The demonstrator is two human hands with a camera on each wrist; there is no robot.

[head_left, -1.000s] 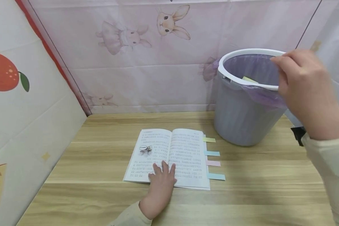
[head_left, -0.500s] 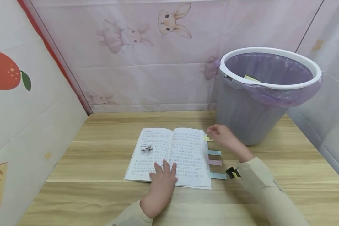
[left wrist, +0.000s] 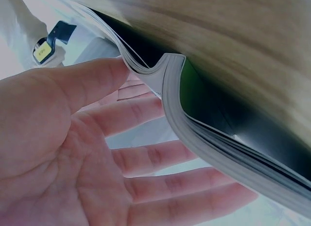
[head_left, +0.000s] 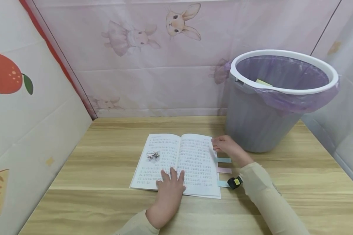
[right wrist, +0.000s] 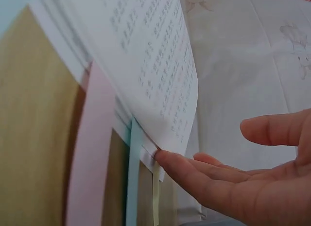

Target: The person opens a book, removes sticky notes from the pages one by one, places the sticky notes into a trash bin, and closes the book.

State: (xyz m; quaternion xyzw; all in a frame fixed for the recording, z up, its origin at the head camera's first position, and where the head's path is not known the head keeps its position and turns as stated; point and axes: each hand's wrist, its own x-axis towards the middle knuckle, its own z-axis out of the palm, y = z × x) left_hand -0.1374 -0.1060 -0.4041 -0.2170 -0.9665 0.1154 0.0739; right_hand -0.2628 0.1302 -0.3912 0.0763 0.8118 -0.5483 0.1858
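Observation:
An open book [head_left: 197,166] lies on the wooden table, printed text on both pages and an insect picture on the left one. My left hand [head_left: 168,199] rests with spread fingers across its lower middle. At the upper right corner, my right hand [head_left: 229,148] touches the page edge; in the right wrist view a fingertip [right wrist: 167,160] meets that edge while the thumb stands apart. Sticky tabs jut from the book's right side: a yellow tab [right wrist: 156,197] near that fingertip, a blue tab [head_left: 224,160], a pink tab [head_left: 224,170] and a lower blue tab [head_left: 223,183].
A grey bin [head_left: 250,120] with a white rim and purple liner stands behind the right hand; a yellow piece [head_left: 263,82] shows inside it. Patterned sheets [head_left: 153,88] line the back and sides of the wooden table [head_left: 106,156].
My right hand has come down from the bin rim to the book's upper right corner, now covering the yellow tab in the head view. The left hand has stayed on the book.

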